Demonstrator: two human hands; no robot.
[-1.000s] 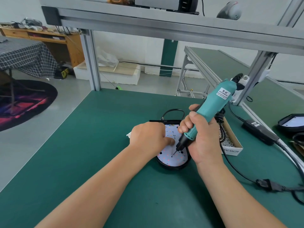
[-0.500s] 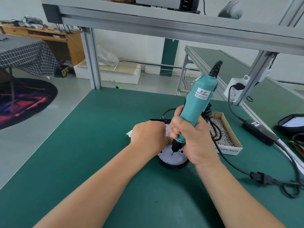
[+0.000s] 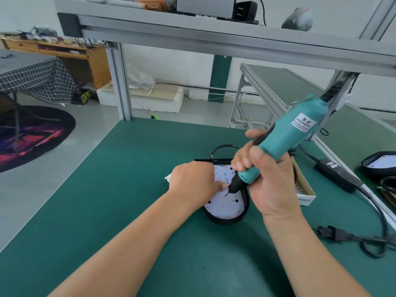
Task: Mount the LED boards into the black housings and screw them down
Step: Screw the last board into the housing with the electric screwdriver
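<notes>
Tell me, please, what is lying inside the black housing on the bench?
The white LED board with red dots lies inside the black housing. The left hand and the screwdriver in the right hand cover its far part, so whatever is there cannot be seen.

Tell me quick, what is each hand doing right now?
Left hand: rests on the board; grip cannot be told.
Right hand: grips the screwdriver.

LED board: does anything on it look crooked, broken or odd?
Nothing stands out. The LED board sits level inside its housing, and the right hand holds the screwdriver tilted, bit at the board.
</notes>
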